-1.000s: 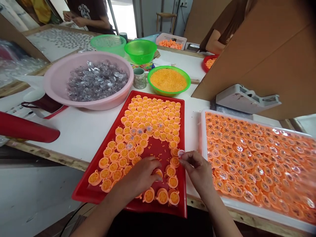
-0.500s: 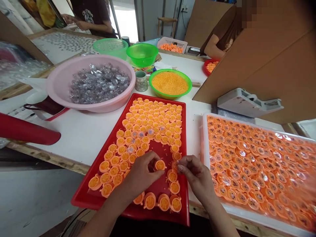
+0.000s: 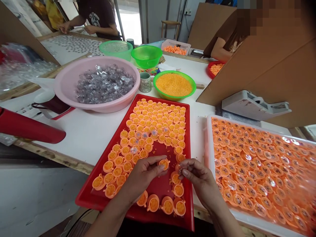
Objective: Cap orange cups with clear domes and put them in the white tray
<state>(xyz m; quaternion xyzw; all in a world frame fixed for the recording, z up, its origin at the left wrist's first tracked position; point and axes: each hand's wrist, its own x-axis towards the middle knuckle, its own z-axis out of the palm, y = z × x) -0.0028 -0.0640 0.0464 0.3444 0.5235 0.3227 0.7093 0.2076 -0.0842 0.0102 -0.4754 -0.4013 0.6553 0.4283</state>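
Note:
My left hand [image 3: 147,171] pinches a small orange toy cup [image 3: 164,164] filled with yellow beads, held above the red tray [image 3: 161,182]. To its right, my right hand [image 3: 197,174] is closed on a small clear plastic cover [image 3: 181,168] with a dark print, apart from the cup. Below and around both hands, rows of similar bead-filled cups [image 3: 153,203] stand in the tray, with loose beads on its bare floor. A few clear covers [image 3: 134,150] rest on cups left of the middle.
A white tray [image 3: 209,144] at right holds many covered orange cups. Behind stand a pink basin [image 3: 60,84] of clear covers, a green bowl [image 3: 158,91] of yellow beads and a mug [image 3: 145,83]. A tape dispenser [image 3: 254,105] sits by a cardboard panel [image 3: 259,65]. Two people work beyond.
The scene has shifted slightly right in view. Both hands keep their hold; the clear cover shows more plainly at my right fingertips. The far person's hands have moved apart.

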